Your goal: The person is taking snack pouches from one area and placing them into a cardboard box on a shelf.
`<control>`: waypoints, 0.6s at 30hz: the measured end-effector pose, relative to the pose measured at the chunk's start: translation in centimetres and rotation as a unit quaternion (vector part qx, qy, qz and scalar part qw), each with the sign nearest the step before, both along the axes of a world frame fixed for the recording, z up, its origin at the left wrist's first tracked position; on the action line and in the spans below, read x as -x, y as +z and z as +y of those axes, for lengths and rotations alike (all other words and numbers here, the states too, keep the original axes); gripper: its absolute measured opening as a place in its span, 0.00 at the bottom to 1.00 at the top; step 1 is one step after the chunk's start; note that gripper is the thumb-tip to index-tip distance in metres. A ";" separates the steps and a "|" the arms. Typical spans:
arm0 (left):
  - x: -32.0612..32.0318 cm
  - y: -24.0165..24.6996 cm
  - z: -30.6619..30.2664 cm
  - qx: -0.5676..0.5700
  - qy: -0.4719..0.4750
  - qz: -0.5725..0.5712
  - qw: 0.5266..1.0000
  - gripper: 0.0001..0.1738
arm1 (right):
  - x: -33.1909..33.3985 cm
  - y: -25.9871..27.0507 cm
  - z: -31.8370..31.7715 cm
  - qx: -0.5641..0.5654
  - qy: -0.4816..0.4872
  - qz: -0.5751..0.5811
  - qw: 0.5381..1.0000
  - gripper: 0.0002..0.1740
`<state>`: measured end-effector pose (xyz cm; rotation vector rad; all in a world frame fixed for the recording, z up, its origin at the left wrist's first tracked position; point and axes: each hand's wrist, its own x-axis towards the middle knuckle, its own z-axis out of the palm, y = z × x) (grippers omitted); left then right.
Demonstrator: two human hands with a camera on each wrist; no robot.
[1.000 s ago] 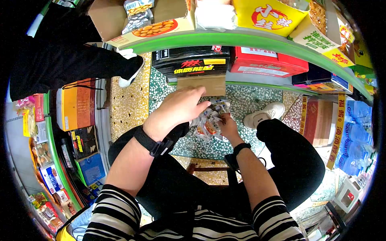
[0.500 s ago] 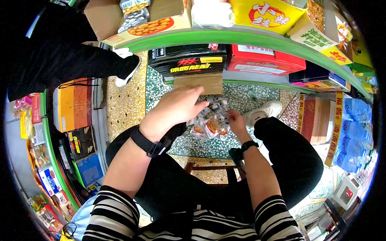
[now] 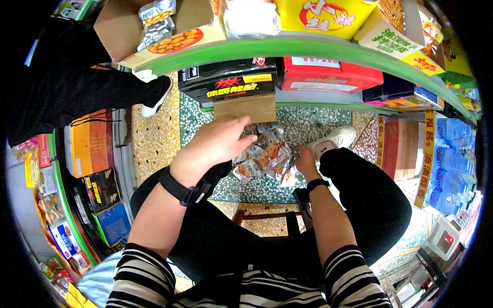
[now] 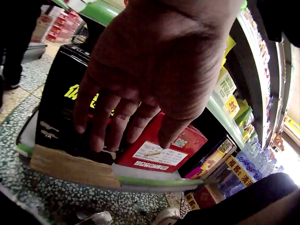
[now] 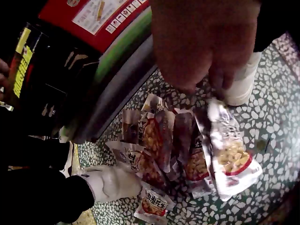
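Several white snack packets printed with red-rimmed pictures of nuts lie in a loose pile on the speckled floor between the person's feet. One packet stands tilted at the pile's right side in the right wrist view, its top edge pinched by the fingers of the right hand. Palm down, the left hand hovers to the left of the pile with its fingers extended and nothing in them. In the left wrist view its fingers overlap a black carton and a red carton on the low shelf.
A brown cardboard flap hangs from the black carton. Above runs a green shelf edge with open snack boxes. White shoes stand by the pile; another person's leg is at the left. Bottled water stands at right.
The head view has shifted slightly, moving the scene leftward. The right hand has moved a little to the right of the pile, and the packets lie differently. The left hand keeps its pose.
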<state>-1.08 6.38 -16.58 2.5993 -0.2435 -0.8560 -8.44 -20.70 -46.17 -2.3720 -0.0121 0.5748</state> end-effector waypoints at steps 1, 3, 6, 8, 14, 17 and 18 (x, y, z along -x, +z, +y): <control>0.0 -0.1 -0.1 0.002 0.000 0.010 1.000 0.23 | 0.3 -1.5 -1.0 0.011 0.022 -0.025 0.999 0.10; 0.0 0.4 -0.1 -0.001 -0.003 0.001 1.000 0.25 | -0.9 0.5 -0.9 0.048 0.044 -0.042 0.997 0.10; -0.1 1.4 -0.2 -0.014 -0.028 -0.017 0.999 0.24 | -1.8 3.1 -1.1 -0.003 -0.024 -0.023 0.999 0.10; 0.0 1.7 -0.1 0.010 -0.004 -0.035 0.999 0.22 | -3.3 6.3 -0.1 0.017 -0.013 -0.026 0.999 0.10; -0.7 4.2 1.3 0.119 0.097 -0.228 0.962 0.14 | -7.9 24.2 6.5 -0.157 0.084 -0.086 0.980 0.08; -1.2 6.3 2.6 0.184 0.193 -0.305 0.914 0.06 | -9.3 34.0 10.5 -0.215 0.102 -0.166 0.957 0.06; -1.4 6.4 3.4 0.210 0.216 -0.341 0.891 0.06 | -10.2 36.3 11.7 -0.224 0.121 -0.215 0.943 0.05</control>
